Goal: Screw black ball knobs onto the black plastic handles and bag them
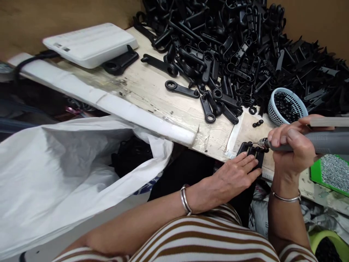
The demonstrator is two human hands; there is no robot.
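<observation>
My left hand [236,180] lies palm down with its fingers stretched flat over a short row of black plastic arms [242,148] at the table's front edge; its thumb is hidden. Wrapped in my right hand [296,143] is a grey electric screwdriver [323,142], held level and aimed left. Its thin bit reaches the small black knobs at the far ends of the arms; whether it sits in a screw cannot be made out. Three loose black knobs [257,123] lie just beyond the row. Close behind the right hand stands a light blue basket [272,107] of similar knobs.
A large heap of black plastic arms [207,62] covers the back, with single arms [182,89] in front. A green tray [316,176] of screws is at right. A white box-shaped device [89,43] stands at left, above an open white sack [68,182]. A yellow-green bucket [317,236] is below.
</observation>
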